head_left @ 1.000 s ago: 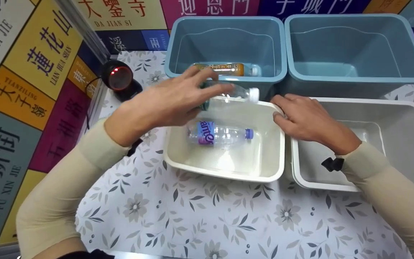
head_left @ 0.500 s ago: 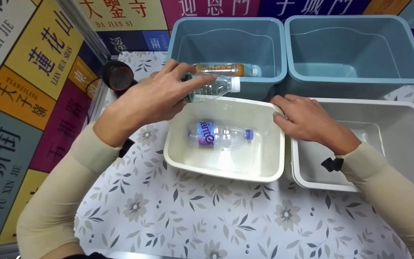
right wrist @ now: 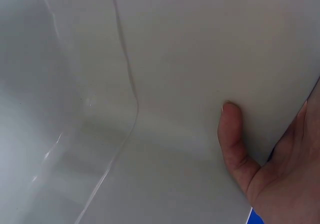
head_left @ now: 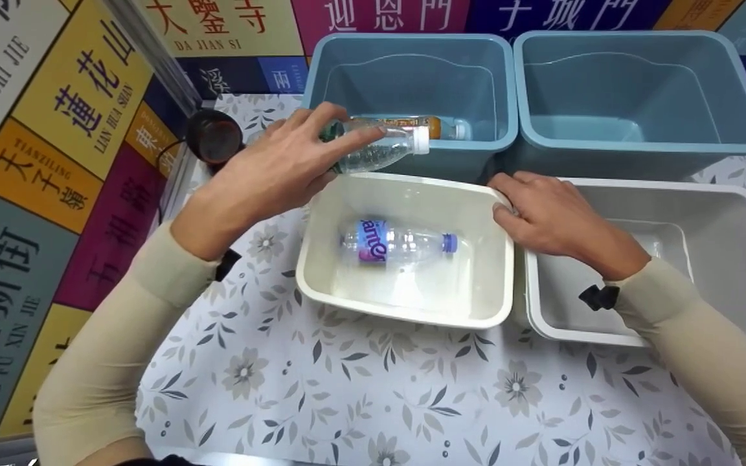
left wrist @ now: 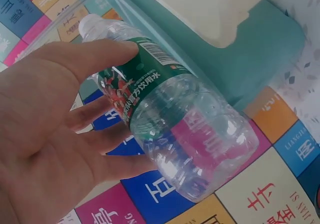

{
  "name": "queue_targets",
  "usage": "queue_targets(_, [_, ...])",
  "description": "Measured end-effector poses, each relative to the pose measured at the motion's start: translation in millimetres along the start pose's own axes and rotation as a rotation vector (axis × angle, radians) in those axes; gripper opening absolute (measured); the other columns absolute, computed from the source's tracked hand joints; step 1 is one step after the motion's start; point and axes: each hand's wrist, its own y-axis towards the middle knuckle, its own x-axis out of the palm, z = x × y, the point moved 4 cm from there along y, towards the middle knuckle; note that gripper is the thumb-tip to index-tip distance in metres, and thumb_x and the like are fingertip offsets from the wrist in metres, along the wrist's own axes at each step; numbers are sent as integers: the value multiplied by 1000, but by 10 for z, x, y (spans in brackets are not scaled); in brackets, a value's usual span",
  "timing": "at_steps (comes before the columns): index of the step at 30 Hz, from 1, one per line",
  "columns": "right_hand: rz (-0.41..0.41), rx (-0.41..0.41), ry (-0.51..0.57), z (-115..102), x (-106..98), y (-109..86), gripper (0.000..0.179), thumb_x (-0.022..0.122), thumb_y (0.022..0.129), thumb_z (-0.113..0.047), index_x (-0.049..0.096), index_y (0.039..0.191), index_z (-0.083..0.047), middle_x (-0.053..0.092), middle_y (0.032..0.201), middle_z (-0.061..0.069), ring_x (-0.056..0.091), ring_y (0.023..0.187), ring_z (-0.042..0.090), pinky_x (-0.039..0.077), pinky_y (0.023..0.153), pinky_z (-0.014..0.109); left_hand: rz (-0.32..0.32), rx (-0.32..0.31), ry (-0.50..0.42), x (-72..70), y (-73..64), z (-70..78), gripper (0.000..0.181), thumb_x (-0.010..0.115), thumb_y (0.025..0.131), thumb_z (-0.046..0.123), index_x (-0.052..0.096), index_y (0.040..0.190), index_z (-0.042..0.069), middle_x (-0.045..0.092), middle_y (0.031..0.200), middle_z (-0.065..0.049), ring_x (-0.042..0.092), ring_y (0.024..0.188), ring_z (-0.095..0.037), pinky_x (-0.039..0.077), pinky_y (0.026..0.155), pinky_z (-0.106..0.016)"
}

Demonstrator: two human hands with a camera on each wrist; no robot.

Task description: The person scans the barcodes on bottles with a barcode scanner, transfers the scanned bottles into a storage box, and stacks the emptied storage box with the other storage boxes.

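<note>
My left hand holds a clear plastic water bottle with a white cap, tipped sideways above the back rim of the cream bin. In the left wrist view the thumb lies across the green label of this water bottle, fingers along its other side. Inside the cream bin lies another clear bottle with a purple label and cap. My right hand grips the cream bin's back right corner; in the right wrist view its thumb lies against a pale wall, the other fingers mostly hidden.
Two blue bins stand behind; an orange-labelled bottle lies in the left one. A grey-white bin stands at right. A black scanner is at the left, by the printed wall panel. Flowered cloth covers the table.
My left hand has moved left and slightly back with the water bottle, mostly in the first half second. The scanner's red light has gone out. My right hand stays in place.
</note>
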Motion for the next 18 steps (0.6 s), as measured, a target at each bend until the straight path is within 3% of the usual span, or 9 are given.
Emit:
queue_targets(8, [7, -2, -5, -1, -1, -3, 23, 49, 98, -27, 63, 113, -16, 59, 85, 1, 54, 77, 20, 41, 59, 40, 12, -34, 40, 0, -10, -65, 71, 63, 98, 30, 25, 155, 50, 43, 150, -10, 52, 127, -38, 54, 91, -62])
queue_targets(14, [10, 1, -4, 4, 3, -4, 23, 49, 98, -27, 62, 114, -17, 59, 86, 1, 54, 78, 21, 41, 60, 41, 14, -74, 75, 29, -20, -135, 80, 70, 94, 23, 24, 157, 42, 42, 151, -11, 48, 133, -39, 51, 96, -66])
queue_targets(18, [13, -2, -7, 8, 3, -2, 22, 49, 98, -27, 62, 113, -17, 59, 85, 1, 54, 76, 20, 40, 59, 39, 59, -84, 90, 31, -33, -190, 81, 75, 91, 22, 29, 156, 36, 44, 149, -11, 49, 131, -38, 52, 95, -64])
